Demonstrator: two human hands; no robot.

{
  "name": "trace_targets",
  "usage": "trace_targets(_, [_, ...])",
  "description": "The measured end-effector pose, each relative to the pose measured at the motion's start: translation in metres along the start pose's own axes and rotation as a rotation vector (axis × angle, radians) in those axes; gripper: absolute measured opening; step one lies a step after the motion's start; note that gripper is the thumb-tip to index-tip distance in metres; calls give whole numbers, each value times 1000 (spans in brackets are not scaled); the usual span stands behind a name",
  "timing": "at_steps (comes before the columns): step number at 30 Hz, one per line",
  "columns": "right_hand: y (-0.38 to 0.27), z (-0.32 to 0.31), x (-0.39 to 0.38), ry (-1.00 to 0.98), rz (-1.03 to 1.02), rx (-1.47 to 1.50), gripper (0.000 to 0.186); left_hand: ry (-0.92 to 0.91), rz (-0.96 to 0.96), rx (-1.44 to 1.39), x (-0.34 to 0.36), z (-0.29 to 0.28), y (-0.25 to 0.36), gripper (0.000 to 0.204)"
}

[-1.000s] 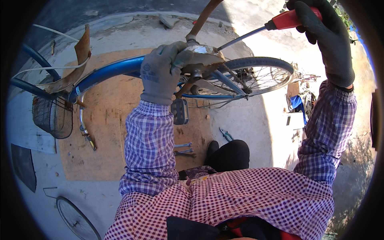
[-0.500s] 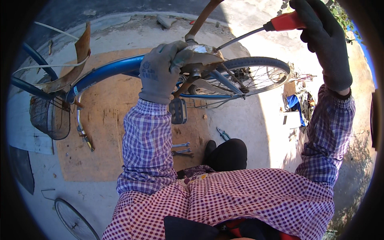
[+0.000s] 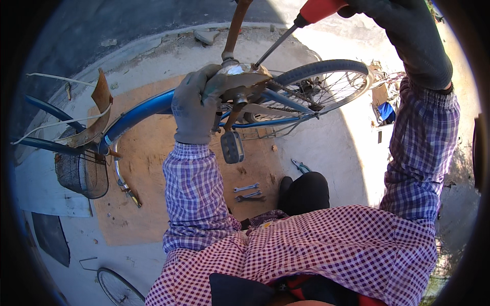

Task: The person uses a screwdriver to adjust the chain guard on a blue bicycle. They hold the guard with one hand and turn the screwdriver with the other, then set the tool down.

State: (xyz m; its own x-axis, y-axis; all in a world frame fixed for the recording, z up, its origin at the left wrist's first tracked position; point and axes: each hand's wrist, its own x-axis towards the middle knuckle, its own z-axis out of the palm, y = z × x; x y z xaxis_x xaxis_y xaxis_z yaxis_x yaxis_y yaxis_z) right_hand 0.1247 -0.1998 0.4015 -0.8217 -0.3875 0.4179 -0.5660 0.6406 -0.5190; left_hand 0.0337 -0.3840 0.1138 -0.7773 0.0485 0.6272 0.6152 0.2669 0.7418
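A blue bicycle (image 3: pixel 149 108) stretches across the upper half of the view, with its basket (image 3: pixel 84 176) at the left and a spoked wheel (image 3: pixel 332 66) at the right. A red-handled screwdriver (image 3: pixel 301 20) slants down to it from the top edge, the tip at the edge of a worn metal housing (image 3: pixel 235 71) by the crank. The right hand (image 3: pixel 416 46), gloved in dark grey and partly cut off by the frame, has its fingers closed around the handle. The left hand (image 3: pixel 191 109), in a grey glove, is curled around the bicycle just left of the housing; some of its fingertips are hidden. A pedal (image 3: pixel 233 148) hangs below. Underneath lies a brown sheet (image 3: pixel 138 214) with wrenches (image 3: pixel 251 194) on it. Pliers (image 3: pixel 301 166) lie on the pale floor (image 3: pixel 332 158), near the person's dark-trousered knee (image 3: pixel 309 194). Another wheel shows at the lower left.
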Motion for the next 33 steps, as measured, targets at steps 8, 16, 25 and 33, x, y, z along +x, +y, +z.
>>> trace_targets(8, [1, 6, -7, 163, 44, -330, 38, 41, 59, 11, 2, 2, -3, 28])
trace_targets(16, [31, -19, 8, -117, -193, 171, 41, 22, -51, 13, 1, 2, -9, 34])
trace_targets(25, [24, 3, 4, 247, 36, -546, 45, 54, -55, -47, 1, 5, -13, 31])
trace_targets(33, [55, -1, 9, -7, -389, 278, 35, 70, -59, -105, -1, 6, -15, 29])
